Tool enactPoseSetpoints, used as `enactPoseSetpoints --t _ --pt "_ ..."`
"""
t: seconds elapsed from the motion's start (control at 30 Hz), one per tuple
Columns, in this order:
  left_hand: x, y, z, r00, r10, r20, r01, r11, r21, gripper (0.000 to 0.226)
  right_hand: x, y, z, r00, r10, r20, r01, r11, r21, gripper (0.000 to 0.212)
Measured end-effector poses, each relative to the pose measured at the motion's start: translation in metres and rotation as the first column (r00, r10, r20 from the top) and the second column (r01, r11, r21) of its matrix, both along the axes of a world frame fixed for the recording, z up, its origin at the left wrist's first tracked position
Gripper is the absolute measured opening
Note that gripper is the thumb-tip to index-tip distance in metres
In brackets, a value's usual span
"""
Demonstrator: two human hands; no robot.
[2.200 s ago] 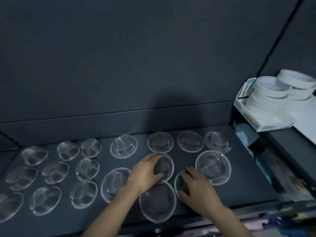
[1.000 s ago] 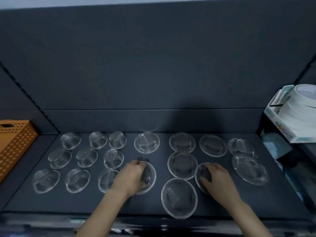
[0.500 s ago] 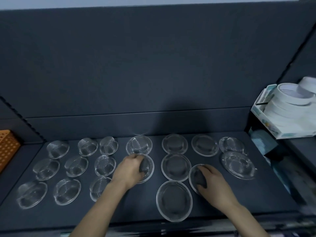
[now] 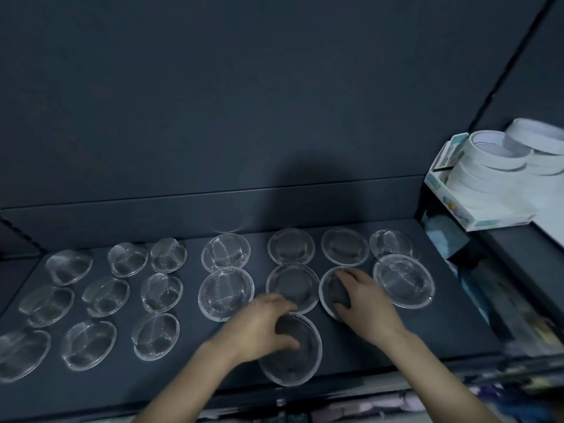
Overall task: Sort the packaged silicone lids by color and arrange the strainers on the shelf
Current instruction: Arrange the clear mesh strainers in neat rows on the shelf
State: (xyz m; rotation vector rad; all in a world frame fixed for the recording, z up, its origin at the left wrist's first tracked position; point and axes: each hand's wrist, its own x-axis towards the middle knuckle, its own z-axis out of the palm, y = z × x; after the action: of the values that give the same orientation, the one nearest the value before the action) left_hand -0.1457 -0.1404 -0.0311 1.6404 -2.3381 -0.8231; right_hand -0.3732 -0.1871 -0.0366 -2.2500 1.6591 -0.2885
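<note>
Step in hand: arranging the clear mesh strainers in rows on the dark shelf (image 4: 442, 325); no packaged lids are plainly in view.
Left hand (image 4: 262, 326): lower centre of the frame, fingers arched and curled over the near-left rim of the front strainer (image 4: 294, 366), thumb low and the other fingers higher. It looks like a grip, though blur makes the exact contact hard to read.
Right hand (image 4: 364, 302): just right of centre, fingers curled down into the bowl of the middle-row strainer (image 4: 327, 288), holding it by its right side.
Where the task's thing is: the front strainer sits alone at the shelf's front edge, below the two full rows of larger strainers and just in front of the gap between two of them.
Relation that matters: it lies directly under the left fingers, down and to the left of the right hand. It is round, so no long axis governs the grasp. The left hand is nearer, and the right is occupied.
Likely next: sliding it into line with a row.
Risk: its rim is close to the shelf edge.
Elsewhere: small strainers (image 4: 160, 293) in rows at left; box of white rings (image 4: 488, 190) at upper right.
</note>
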Motion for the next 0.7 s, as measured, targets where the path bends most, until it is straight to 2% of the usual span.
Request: enactPoseSetpoints --t 0.13,0.33,0.7 --pt "-0.005 0.004 -0.008 0.995 -0.091 0.05 0.088 0.995 0.052 0.077 -0.003 -0.018 0.004 0.998 0.01 -0.054 -0.012 1.0 -0.021 0.058" --pt "-0.004 0.005 -0.013 0.982 -0.163 0.099 0.159 0.986 0.047 0.092 -0.009 -0.026 -0.001 0.996 0.007 -0.09 -0.003 0.999 0.039 0.055" --pt "-0.005 0.004 -0.011 0.99 -0.133 0.046 0.131 0.991 0.04 0.087 -0.01 -0.036 -0.001 0.998 0.03 -0.055 -0.026 0.997 0.067 0.056"
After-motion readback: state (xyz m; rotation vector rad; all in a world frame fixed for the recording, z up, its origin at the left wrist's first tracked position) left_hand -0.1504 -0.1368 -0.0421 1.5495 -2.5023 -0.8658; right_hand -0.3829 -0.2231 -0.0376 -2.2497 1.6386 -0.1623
